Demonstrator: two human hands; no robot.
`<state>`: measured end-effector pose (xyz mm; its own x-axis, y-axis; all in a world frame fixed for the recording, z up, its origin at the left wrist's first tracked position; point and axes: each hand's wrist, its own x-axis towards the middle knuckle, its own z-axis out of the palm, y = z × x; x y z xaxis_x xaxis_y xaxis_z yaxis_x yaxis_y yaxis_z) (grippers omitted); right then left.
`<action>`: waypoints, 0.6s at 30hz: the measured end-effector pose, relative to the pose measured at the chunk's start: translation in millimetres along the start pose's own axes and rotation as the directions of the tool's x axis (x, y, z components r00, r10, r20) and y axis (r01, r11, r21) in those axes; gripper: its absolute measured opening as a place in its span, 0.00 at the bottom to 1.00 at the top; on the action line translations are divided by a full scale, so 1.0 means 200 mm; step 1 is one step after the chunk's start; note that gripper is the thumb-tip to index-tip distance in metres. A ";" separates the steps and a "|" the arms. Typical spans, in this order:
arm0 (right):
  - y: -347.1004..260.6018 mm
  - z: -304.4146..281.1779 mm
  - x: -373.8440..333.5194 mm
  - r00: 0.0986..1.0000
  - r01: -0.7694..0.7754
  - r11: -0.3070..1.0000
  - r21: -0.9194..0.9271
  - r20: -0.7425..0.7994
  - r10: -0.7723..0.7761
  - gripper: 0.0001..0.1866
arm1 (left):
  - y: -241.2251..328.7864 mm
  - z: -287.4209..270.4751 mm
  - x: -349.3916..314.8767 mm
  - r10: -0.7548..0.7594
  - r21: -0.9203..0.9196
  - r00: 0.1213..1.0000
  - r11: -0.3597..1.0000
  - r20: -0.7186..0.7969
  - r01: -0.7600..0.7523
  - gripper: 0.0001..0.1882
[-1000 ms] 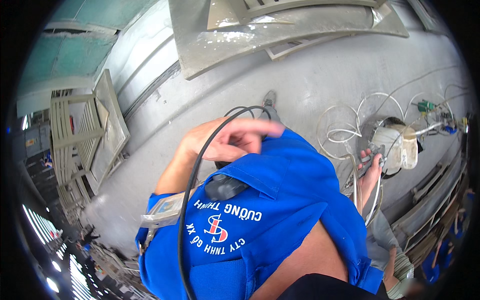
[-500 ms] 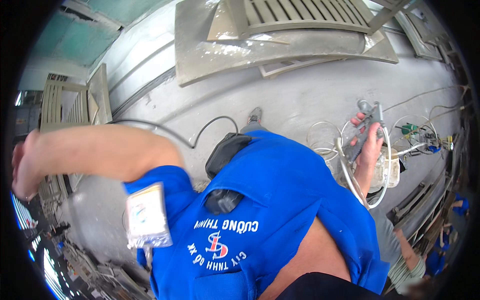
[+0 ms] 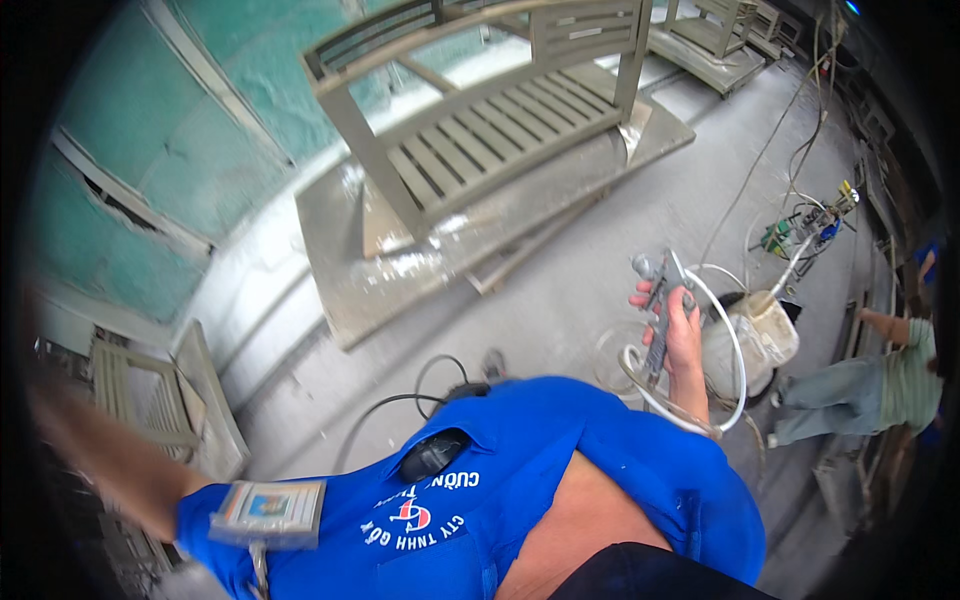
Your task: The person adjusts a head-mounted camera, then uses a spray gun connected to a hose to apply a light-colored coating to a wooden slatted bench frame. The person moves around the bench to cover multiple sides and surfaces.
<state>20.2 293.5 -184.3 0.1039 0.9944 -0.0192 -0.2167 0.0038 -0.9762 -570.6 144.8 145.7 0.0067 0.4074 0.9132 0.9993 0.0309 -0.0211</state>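
Note:
My right hand (image 3: 682, 345) is wrapped round the handle of a grey spray gun (image 3: 655, 325), held out in front of me on the right. A white hose (image 3: 738, 345) loops from the gun down past my wrist. My left forearm (image 3: 120, 465) stretches out to the far left; the hand at its end is smeared and dark at the picture's rim, so its fingers do not show. Ahead of me a grey-brown slatted wooden bench (image 3: 500, 140) stands on a low flat platform (image 3: 345, 300). The gun is apart from the bench.
A whitish plastic container (image 3: 750, 345) stands on the floor at right, with pump-like equipment (image 3: 810, 230) and hoses beyond. Another person (image 3: 870, 385) is at the far right. Slatted furniture (image 3: 150, 395) stands at left. A green wall (image 3: 200, 130) rises behind the bench.
My view has swung up and turned, bringing the whole bench in. My left arm has swung lower, toward the left rim. The spray gun stays in my right hand.

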 end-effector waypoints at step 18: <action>-0.65 0.05 -0.12 0.758 0.652 0.758 0.015 -0.042 -0.651 0.42 | 2.30 1.62 -1.58 0.969 -0.934 0.130 -0.237 -0.209 0.267 0.23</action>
<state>35.7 269.8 -54.9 0.2608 0.7465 0.6122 -0.1115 0.6532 -0.7490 -125.8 326.5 -285.1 0.9772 -0.1076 0.1832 -0.2007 -0.7509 0.6292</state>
